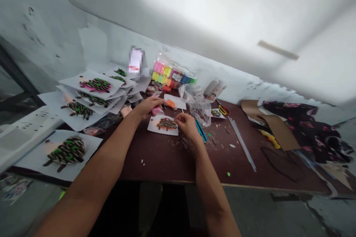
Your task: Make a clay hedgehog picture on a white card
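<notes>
A small white card lies on the table in front of me, bearing a raised clay hedgehog with dark spiky strips and a pink dot on top. My right hand is at the card's right edge, thumb and fingers pinched together beside the hedgehog; whatever is between them is too small to make out. Beyond the card's upper left, my left hand has its fingers closed at a pink clay packet. Orange clay sits on a white sheet just past it.
Hedgehog sheets are piled at left, near a phone. Clay packs lean against the wall. Scissors, blue tool, clear glue sticks, yellow glue gun and dark floral cloth lie rightward. Scraps litter the table.
</notes>
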`<state>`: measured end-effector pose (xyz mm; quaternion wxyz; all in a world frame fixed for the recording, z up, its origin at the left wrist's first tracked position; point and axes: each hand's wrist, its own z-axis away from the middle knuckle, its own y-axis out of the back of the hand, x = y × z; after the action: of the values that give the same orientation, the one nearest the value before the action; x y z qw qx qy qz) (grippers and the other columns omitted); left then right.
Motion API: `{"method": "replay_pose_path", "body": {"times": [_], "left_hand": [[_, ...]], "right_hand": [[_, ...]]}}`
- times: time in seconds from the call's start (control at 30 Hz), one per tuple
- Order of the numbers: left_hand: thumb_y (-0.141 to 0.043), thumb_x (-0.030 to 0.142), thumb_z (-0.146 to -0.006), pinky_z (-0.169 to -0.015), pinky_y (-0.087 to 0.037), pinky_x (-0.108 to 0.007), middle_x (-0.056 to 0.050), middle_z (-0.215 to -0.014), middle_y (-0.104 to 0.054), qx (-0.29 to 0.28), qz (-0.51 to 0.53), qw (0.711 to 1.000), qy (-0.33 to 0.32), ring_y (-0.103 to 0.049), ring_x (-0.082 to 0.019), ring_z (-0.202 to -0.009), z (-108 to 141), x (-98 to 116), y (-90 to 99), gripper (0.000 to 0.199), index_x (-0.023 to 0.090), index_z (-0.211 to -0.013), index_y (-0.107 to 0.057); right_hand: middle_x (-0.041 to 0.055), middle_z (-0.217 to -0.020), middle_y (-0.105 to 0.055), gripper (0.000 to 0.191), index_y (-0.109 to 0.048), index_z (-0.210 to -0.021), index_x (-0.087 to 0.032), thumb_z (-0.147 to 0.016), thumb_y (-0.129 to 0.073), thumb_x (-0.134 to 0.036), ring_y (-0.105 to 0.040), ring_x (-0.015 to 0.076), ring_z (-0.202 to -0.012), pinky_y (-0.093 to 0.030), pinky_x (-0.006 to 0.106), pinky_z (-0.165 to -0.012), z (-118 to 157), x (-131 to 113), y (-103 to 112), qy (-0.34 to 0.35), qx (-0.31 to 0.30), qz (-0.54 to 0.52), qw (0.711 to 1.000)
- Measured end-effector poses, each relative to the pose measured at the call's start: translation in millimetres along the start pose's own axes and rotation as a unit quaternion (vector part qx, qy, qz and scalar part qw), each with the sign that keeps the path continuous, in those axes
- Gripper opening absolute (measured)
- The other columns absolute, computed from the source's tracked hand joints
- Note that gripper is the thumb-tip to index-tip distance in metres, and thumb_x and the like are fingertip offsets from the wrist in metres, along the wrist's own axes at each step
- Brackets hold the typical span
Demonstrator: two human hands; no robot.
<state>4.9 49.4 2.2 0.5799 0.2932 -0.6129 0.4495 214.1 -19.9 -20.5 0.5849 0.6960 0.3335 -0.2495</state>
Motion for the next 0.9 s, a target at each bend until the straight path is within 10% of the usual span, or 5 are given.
{"method": "replay_pose_path", "body": {"times": [0.9], "left_hand": [[-0.070, 0.034, -0.081, -0.039, -0.022, -0.018, 0.005, -0.057, -0.045, -0.003, -0.021, 1.000, -0.011, -0.029, -0.003, -0.041, -0.2, 0.4, 0.6, 0.022, 0.013, -0.078, -0.070]], "right_hand": [[0.0014, -0.074, -0.070, 0.008, -0.075, -0.076, -0.021, -0.080, -0.068, -0.021, -0.061, 0.0155, -0.072, -0.044, 0.026, -0.069, -1.1, 0.2, -6.9, 0.008, 0.015, 0.105, 0.994]]}}
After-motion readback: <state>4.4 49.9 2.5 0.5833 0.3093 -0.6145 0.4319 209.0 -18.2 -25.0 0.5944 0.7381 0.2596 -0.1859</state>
